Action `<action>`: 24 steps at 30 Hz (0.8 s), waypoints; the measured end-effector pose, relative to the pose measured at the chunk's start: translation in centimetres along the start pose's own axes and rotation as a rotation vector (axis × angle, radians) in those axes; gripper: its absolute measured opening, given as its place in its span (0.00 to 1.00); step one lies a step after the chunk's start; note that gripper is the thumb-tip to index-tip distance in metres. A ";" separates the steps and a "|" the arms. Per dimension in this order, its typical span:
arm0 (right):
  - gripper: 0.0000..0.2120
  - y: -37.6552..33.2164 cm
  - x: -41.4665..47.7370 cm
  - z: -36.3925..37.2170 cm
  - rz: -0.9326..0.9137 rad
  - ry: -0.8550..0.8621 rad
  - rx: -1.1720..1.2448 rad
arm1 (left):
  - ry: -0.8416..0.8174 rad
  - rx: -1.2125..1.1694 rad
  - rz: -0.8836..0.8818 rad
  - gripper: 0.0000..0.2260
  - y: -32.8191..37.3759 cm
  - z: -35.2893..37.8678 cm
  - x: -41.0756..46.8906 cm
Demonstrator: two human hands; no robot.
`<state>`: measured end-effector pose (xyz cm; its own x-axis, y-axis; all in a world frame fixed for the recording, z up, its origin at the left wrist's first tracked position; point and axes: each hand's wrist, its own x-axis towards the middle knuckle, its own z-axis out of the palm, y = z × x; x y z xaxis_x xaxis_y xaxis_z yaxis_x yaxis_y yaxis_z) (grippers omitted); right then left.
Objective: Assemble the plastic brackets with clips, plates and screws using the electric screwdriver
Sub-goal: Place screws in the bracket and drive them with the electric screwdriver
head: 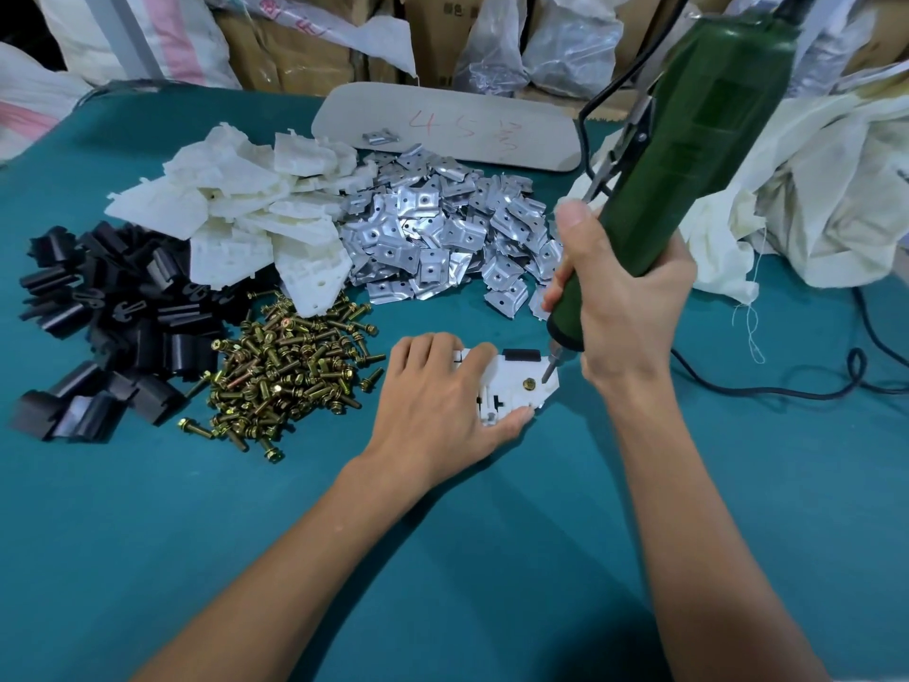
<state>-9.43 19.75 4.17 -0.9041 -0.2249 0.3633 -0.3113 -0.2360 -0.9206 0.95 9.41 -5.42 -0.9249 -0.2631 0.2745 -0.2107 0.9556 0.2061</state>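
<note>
Over the bracket (pixel 511 388), screwdriver (pixel 688 164) bit-down, tilted.

The person's left hand (pixel 442 386) is holding a white bracket (pixel 511 391) down on the teal table (pixel 196 534), fingers lying across its top and the thumb pressing against its near edge. The right hand (pixel 624 297) is gripping a green electric screwdriver (pixel 688 155), tilting it so the bit (pixel 550 369) is touching the bracket just beside a brass screw (pixel 530 383) sitting in it. A black clip (pixel 522 355) is sitting on the bracket's far edge. Heaps of black clips (pixel 98 327), white brackets (pixel 236 209), metal plates (pixel 442 228) and loose screws (pixel 285 371) are lying beyond the left hand.
</note>
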 end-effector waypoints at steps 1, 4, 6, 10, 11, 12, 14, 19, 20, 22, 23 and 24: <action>0.16 -0.6 0.2 -0.5 0.003 -0.006 -0.005 | 0.013 -0.014 0.004 0.32 0.0 0.0 0.0; 0.19 -1.7 0.3 -3.1 0.084 -0.007 -0.030 | 0.024 -0.048 0.007 0.33 -0.2 -0.1 -0.2; 0.17 -1.7 -0.5 -5.6 0.208 -0.013 -0.170 | 0.022 -0.074 0.002 0.33 -0.3 -0.2 -0.3; 0.21 -0.4 -3.5 -10.2 0.503 -0.079 -0.573 | 0.021 -0.089 0.011 0.31 -0.2 -0.4 -0.3; 0.21 0.1 -4.0 -10.9 0.526 -0.098 -0.705 | 0.024 -0.108 0.004 0.31 -0.2 -0.5 -0.3; 0.21 0.6 -4.5 -11.4 0.542 -0.121 -0.834 | 0.027 -0.143 -0.012 0.31 -0.3 -0.6 -0.3; 0.22 1.2 -5.3 -11.8 0.583 -0.177 -1.039 | 0.028 -0.242 -0.052 0.32 -0.5 -0.9 -0.2; 0.24 0.9 -6.5 -11.0 0.328 -0.146 -1.243 | 0.062 -0.633 -0.092 0.31 -0.7 -2.0 -0.8; 0.22 0.2 -7.0 -10.1 0.183 -0.116 -1.177 | 0.077 -0.734 -0.107 0.28 -0.6 -2.2 -0.9; 0.22 -1.3 -8.8 -7.9 -0.002 -0.240 -0.924 | 0.068 -1.005 -0.184 0.23 -0.2 -2.6 -0.8; 0.25 -1.9 -10.0 -6.6 0.010 -0.370 -0.776 | 0.040 -1.140 -0.223 0.23 0.0 -2.8 -0.7; 0.29 -2.3 -11.1 -5.4 0.056 -0.510 -0.679 | -0.009 -1.267 -0.259 0.25 0.3 -3.0 -0.5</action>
<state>-0.28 27.91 1.48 -0.7313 -0.6566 0.1845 -0.5253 0.3698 -0.7663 2.32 9.42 -2.71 -0.9055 -0.4151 0.0883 0.0580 0.0850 0.9947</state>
